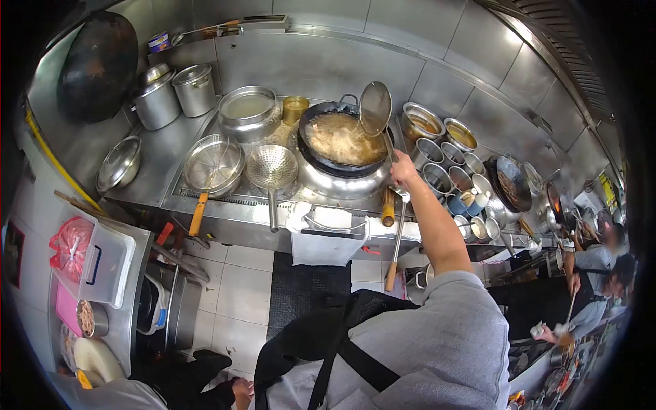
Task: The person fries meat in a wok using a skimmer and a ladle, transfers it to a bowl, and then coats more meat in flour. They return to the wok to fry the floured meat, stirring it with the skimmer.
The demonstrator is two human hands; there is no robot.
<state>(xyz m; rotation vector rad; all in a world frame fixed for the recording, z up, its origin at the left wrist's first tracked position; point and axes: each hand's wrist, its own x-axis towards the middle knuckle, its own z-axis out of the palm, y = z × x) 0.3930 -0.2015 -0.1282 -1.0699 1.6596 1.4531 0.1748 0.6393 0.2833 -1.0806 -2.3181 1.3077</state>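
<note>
My right hand reaches out over the stove with its fingers wrapped round the handle of a round mesh skimmer. The skimmer is tilted up above the right side of a black wok. Pale pieces of food fry in bubbling oil in the wok. Below my right hand, a ladle with a wooden end lies across the stove's front edge. Beside it is a short wooden-handled tool. My left hand cannot be made out; a partly seen hand at the bottom edge is beside dark clothing.
Left of the wok sit a perforated strainer, a wire strainer and a large pot. Several metal containers stand at right. A side counter holds a plastic box. People work at far right.
</note>
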